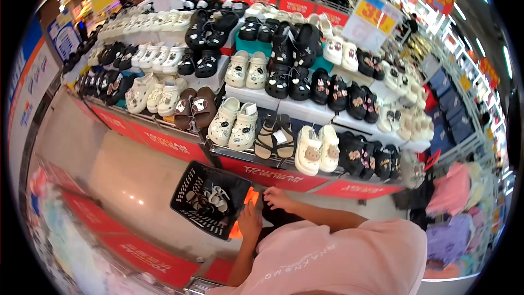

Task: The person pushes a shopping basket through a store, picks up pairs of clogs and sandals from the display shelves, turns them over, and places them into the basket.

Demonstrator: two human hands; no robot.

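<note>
My left hand (250,220) is closed on the orange handle of a black basket (184,205), at the lower middle of the view. Inside the basket lie several pale and dark shoes or sandals (216,199). Just right of the handle is my right hand (279,200), its fingers loosely bent and apart, with nothing visible in them. Beyond both hands, cream clogs (243,127), black and tan sandals (274,137) and white clogs (317,150) sit along the front edge of the display.
A tiered shoe display with a red front panel (270,177) spans the view ahead. Price signs (373,17) stand above it. Racks with pink and purple goods (448,237) are at the right. A red-sided stand (139,257) is at the lower left, beside the pale floor (123,169).
</note>
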